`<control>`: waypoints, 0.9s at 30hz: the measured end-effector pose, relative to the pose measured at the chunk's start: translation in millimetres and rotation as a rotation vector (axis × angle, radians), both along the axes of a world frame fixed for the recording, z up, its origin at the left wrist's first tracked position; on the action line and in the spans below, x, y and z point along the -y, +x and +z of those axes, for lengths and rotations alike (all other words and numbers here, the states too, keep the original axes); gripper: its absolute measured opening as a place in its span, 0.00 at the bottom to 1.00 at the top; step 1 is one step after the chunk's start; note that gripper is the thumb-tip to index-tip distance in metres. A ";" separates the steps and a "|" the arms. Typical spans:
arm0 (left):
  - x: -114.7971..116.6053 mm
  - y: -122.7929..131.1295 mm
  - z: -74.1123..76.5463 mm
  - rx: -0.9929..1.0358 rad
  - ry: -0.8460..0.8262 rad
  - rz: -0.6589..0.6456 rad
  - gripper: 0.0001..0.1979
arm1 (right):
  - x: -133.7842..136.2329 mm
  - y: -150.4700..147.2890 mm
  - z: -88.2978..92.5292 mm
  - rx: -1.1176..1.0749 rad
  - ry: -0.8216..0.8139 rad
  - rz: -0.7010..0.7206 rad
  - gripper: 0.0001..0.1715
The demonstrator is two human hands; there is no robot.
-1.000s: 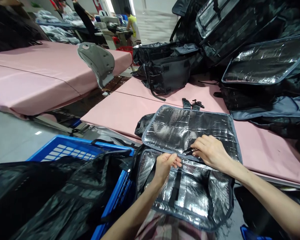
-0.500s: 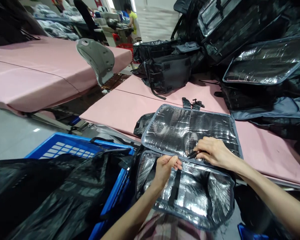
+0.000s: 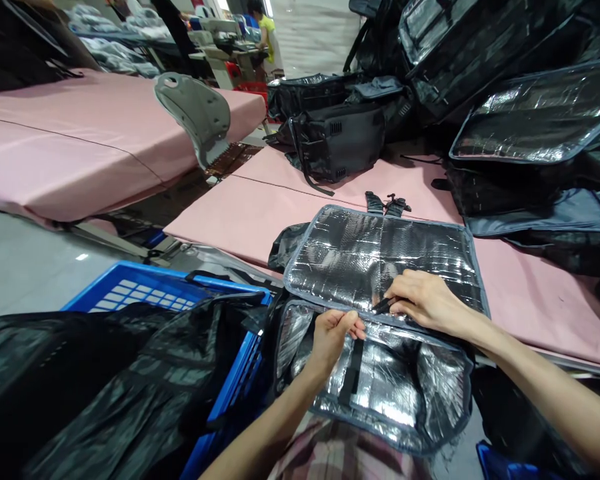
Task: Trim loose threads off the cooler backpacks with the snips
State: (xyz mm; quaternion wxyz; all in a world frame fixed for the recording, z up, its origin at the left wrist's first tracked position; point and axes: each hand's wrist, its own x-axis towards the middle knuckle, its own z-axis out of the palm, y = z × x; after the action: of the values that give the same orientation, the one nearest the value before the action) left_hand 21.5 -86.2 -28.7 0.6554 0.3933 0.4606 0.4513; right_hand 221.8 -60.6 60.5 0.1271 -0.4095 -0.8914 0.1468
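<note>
An insulated bag [image 3: 385, 373] with a silver foil lining lies opened up at the table's front edge. Its foil-lined lid [image 3: 340, 257] is folded back flat on the table. My left hand [image 3: 335, 333] pinches the seam between lid and body, fingers closed on the grey binding. Just right of it, my right hand [image 3: 420, 299] is closed around a small black tool [image 3: 381, 306], whose tip points at the same seam. The tool's kind is hard to make out, as my fingers cover most of it. A black strap [image 3: 351, 370] hangs down inside the bag.
A blue plastic crate [image 3: 130, 290] heaped with dark camouflage bags [image 3: 115, 400] stands at left. More black bags [image 3: 347, 140] are piled at the back and right of the pink table [image 3: 230, 213]. A grey chair [image 3: 195, 113] stands behind; a person [image 3: 267, 40] sits farther back.
Both hands stay at the seam, in nearly the same grip. The right hand and black tool have shifted very slightly left. The view has tilted a little.
</note>
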 end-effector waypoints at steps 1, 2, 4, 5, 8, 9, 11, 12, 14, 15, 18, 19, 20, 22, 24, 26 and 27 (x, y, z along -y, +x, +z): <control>0.4 0.0 0.1 -0.003 0.003 -0.001 0.14 | -0.1 -0.1 0.7 -0.006 -0.016 0.004 0.08; 0.7 0.2 0.4 -0.007 0.007 -0.002 0.14 | -0.3 0.1 1.4 -0.014 -0.040 0.008 0.09; 1.3 0.5 0.9 -0.020 0.015 -0.004 0.15 | -1.0 0.8 2.7 -0.031 -0.096 0.020 0.09; 1.5 0.7 1.1 -0.025 0.017 -0.005 0.15 | -1.5 1.1 3.2 -0.041 -0.119 0.023 0.09; 1.9 1.1 1.6 -0.026 0.017 -0.008 0.15 | -3.4 -0.4 2.8 -0.068 -0.143 0.033 0.10; 2.1 1.1 1.7 -0.024 0.015 -0.008 0.15 | -4.1 -1.7 1.9 -0.073 -0.135 0.040 0.10; 2.4 1.0 1.9 -0.017 0.008 -0.006 0.15 | -5.1 -5.1 -0.4 -0.063 -0.106 0.056 0.09; 2.6 0.9 2.0 -0.013 0.005 -0.001 0.15 | -5.5 -6.7 -1.6 -0.048 -0.088 0.061 0.09; 3.0 0.7 2.2 -0.004 -0.002 0.007 0.15 | -5.6 -8.0 -3.0 -0.020 -0.058 0.069 0.09; 3.1 0.7 2.4 0.000 -0.004 0.009 0.15 | -5.2 -7.4 -3.1 -0.009 -0.048 0.064 0.09; 2.3 1.5 3.6 0.002 -0.009 0.005 0.14 | -0.5 -0.2 -0.3 0.019 -0.010 0.019 0.10; 1.6 2.0 4.4 0.000 -0.010 0.003 0.14 | 2.5 3.3 1.1 0.035 0.009 0.001 0.11; 0.8 2.5 5.5 -0.004 -0.011 0.002 0.14 | 6.3 6.9 2.3 0.056 0.032 -0.015 0.12; -1.5 2.8 9.1 -0.031 -0.022 -0.011 0.15 | 15.2 12.9 2.9 0.100 0.075 -0.033 0.13; -4.7 1.3 14.8 -0.112 -0.050 -0.058 0.15 | 23.7 17.0 -0.3 0.134 0.101 -0.052 0.13; -9.9 -2.0 22.9 -0.268 -0.010 -0.146 0.13 | 28.6 20.2 -7.3 0.156 0.107 -0.086 0.13; -13.8 -3.7 27.6 -0.367 0.076 -0.174 0.12 | 29.1 22.1 -11.6 0.160 0.106 -0.107 0.13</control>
State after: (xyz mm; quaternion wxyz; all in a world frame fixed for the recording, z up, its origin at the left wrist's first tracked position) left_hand 17.8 -72.4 -1.0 0.5819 0.5316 0.5191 0.3307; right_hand 243.9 -89.8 48.9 0.0846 -0.4596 -0.8821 0.0592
